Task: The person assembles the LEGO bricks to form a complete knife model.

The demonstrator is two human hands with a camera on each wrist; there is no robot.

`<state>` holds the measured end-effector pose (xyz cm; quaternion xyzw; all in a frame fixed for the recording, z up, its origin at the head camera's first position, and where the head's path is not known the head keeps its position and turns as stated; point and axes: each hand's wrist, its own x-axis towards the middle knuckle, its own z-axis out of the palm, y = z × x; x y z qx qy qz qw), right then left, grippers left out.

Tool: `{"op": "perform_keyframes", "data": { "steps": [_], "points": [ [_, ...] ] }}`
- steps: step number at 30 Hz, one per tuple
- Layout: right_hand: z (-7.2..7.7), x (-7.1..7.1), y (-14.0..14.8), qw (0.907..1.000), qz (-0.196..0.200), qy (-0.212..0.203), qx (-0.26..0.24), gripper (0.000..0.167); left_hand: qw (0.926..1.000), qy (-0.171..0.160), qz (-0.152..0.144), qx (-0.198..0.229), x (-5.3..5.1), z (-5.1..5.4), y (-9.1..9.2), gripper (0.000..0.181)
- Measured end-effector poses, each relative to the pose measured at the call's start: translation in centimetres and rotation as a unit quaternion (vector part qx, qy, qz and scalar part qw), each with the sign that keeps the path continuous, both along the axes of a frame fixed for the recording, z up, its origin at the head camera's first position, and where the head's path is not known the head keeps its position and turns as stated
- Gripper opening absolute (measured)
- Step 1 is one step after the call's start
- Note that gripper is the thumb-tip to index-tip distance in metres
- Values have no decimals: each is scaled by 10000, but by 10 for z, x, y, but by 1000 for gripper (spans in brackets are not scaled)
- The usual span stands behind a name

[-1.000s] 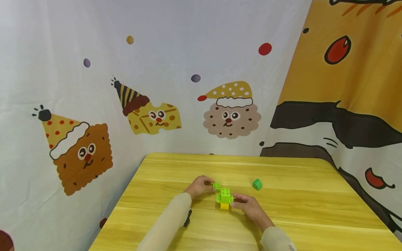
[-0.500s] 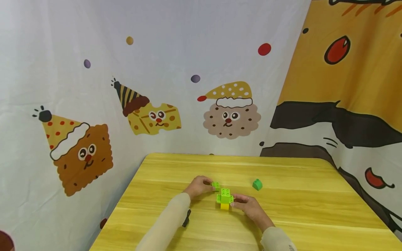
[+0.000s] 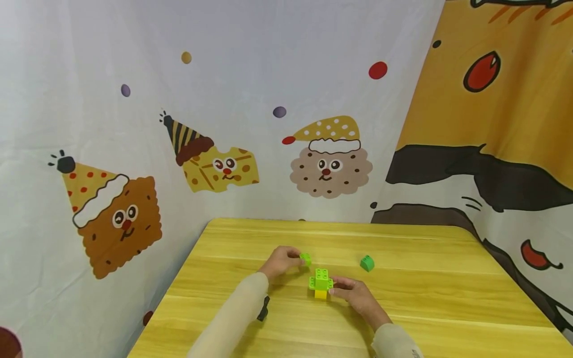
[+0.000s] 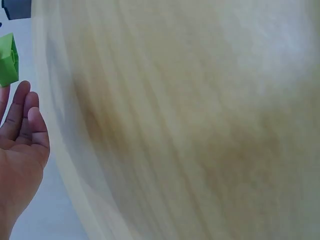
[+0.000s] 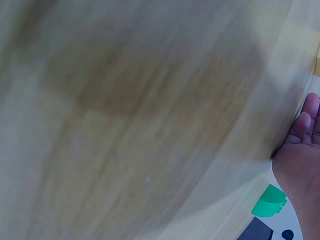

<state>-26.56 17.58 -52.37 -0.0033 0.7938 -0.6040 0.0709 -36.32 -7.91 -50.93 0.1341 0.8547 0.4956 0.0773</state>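
We see the left hand (image 3: 282,260) pinching a lime-green studded plastic brick (image 3: 306,259) beyond the lime-and-yellow plastic stack (image 3: 321,281), whose right edge the right hand (image 3: 359,296) pinches — both light and stiff, we judge, best held by flat sides.

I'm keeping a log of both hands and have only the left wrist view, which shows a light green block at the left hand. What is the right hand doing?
Observer: In the head view, the right hand holds a block stack by its right side.
Operator: What colour is it at the bottom?
Observer: The lowest visible block is yellow.
Operator: Does any block lie away from both hands?
Observer: Yes, a darker green block sits on the table, beyond the stack and to its right.
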Motion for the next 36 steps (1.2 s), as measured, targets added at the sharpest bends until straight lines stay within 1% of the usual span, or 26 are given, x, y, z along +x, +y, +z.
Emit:
{"op": "perform_keyframes", "data": {
  "steps": [4, 8, 13, 17, 22, 28, 36],
  "points": [
    [1, 1, -1, 10000, -18, -7, 36, 47, 9999, 107, 91, 31, -1, 4, -3, 29],
    [1, 2, -2, 9999, -81, -40, 44, 45, 9995, 160, 198, 160, -2, 8, -7, 27],
    [1, 2, -1, 9999, -97, -30, 23, 44, 9990, 147, 237, 338, -2, 12, -11, 25],
    [0, 2, -1, 10000, -78, -34, 43, 45, 9985, 92, 258, 477, 0, 15, -12, 30],
    [-2, 1, -1, 9999, -78, -34, 91, 46, 9979, 85, 199, 617, 3, 21, -9, 37],
    [-1, 1, -1, 9999, -108, -38, 87, 45, 9970, 65, 63, 772, 6, 27, -5, 40],
    [-2, 1, -1, 10000, -67, -11, 44, 45, 9977, 231, -39, 640, 15, 35, -3, 38]
  ]
}}
